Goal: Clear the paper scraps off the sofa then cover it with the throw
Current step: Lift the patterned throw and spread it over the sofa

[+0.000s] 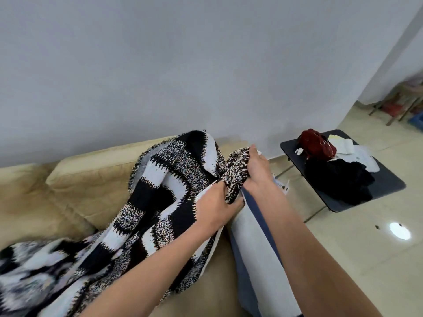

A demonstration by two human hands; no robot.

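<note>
Centrally, the left hand [214, 208] and the right hand [257, 171] both clutch a bunched corner of the throw [164, 191], fingers curled tight round the speckled weave; the right hand sits just above the left, the two nearly touching; from there the black-and-white cloth drapes down to the lower left of the frame, lying across the beige sofa [91, 177], its far end blurred; a grey and blue cushion [251, 243] lies under the forearms at lower centre; at the right, a small black table [380, 188] on the tiled floor carries a red bag [318, 144], a black cloth [338, 179] and some papers [359, 153].
</note>
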